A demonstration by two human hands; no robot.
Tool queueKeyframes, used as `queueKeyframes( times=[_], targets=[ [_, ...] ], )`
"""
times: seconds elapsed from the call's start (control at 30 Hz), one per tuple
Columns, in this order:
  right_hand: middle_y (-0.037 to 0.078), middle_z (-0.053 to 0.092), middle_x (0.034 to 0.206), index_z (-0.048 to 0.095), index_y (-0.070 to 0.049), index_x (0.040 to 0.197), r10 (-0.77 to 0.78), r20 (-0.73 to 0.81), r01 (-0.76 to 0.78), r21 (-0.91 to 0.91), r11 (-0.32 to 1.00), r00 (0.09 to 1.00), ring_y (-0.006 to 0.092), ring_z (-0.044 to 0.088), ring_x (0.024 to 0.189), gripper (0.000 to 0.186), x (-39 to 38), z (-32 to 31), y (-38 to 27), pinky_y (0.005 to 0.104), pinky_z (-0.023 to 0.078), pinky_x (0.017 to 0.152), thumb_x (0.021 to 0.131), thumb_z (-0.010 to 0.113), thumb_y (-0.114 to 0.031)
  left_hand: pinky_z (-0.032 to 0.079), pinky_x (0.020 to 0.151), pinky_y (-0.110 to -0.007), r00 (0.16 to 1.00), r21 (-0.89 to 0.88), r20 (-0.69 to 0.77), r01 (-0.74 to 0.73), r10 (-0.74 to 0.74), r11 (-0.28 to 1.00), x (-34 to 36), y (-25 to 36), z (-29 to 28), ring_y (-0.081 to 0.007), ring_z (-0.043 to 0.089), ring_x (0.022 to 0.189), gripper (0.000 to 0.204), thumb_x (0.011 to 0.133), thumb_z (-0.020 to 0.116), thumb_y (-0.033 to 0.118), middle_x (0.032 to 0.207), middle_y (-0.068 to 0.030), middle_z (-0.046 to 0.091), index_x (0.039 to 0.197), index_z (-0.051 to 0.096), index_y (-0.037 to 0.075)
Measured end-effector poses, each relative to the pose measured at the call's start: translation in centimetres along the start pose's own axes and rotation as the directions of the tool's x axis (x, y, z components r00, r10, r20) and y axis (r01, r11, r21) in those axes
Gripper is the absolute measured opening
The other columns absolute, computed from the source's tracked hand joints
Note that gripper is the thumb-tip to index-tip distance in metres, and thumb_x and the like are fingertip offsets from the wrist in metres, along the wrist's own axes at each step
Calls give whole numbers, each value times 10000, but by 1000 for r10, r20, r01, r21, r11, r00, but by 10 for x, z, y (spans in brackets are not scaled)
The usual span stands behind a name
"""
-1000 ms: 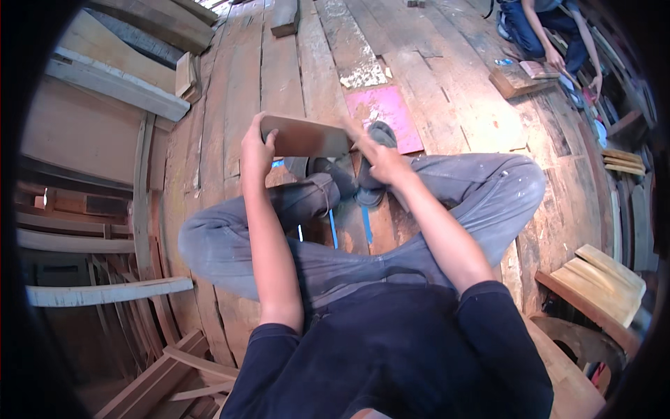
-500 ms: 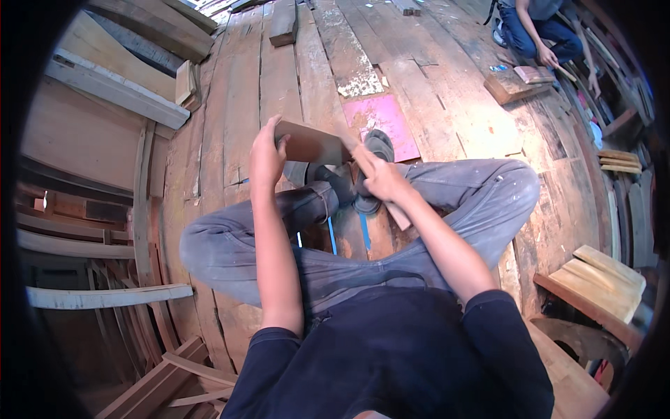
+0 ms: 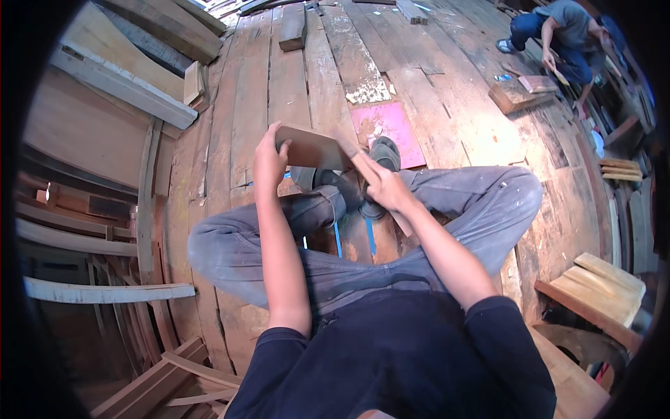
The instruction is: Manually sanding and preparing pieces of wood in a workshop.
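My left hand (image 3: 269,159) grips the left end of a flat brown wooden board (image 3: 310,149), its thumb on the near face. The board is held tilted above my crossed feet. In my right hand (image 3: 388,190) is a flat wooden stick (image 3: 363,165), with the fingers wrapped round its middle. Its far end is blurred at the right end of the board, and I cannot tell whether the two touch. The stick's near end pokes out below my right hand.
A pink sheet (image 3: 391,133) lies on the plank floor (image 3: 244,119) beyond my feet. Wooden blocks (image 3: 292,29) sit farther off. Stacked timber (image 3: 125,84) lines the left side, and boards (image 3: 599,286) lie at the right. Another person (image 3: 558,42) crouches at the far right, holding a stick.
The whole view has shifted slightly, so most things sit a little farther right. Both hands keep their grips, and the stick stays by the board's right end. The other person's posture has changed slightly.
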State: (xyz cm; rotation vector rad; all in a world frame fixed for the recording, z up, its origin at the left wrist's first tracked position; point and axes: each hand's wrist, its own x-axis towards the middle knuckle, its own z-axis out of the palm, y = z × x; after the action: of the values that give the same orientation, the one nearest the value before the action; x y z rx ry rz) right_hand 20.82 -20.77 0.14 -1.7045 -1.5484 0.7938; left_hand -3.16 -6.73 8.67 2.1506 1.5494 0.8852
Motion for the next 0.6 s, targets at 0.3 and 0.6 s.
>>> queueKeyframes(
  times=[0.3,0.6],
  targets=[
    [324,659,1006,255,-161,1535,420,-20,-420,-15,907,907,443,652,984,835,14,7,56,456,536,852,793,637,-136,484,943,-426,995,-131,28,-86,91,988,1,18,6,-378,589,1148,431,866,668,75,1229,-209,620,1285,567,81],
    [354,615,1134,146,-259,1559,126,15,-126,-11,992,992,486,597,1083,892,8,12,13,479,500,946,827,651,-197,494,907,-433,996,-114,4,-84,85,990,-3,6,0,-396,616,1093,451,870,671,83,1166,-246,635,1303,545,74]
  ],
)
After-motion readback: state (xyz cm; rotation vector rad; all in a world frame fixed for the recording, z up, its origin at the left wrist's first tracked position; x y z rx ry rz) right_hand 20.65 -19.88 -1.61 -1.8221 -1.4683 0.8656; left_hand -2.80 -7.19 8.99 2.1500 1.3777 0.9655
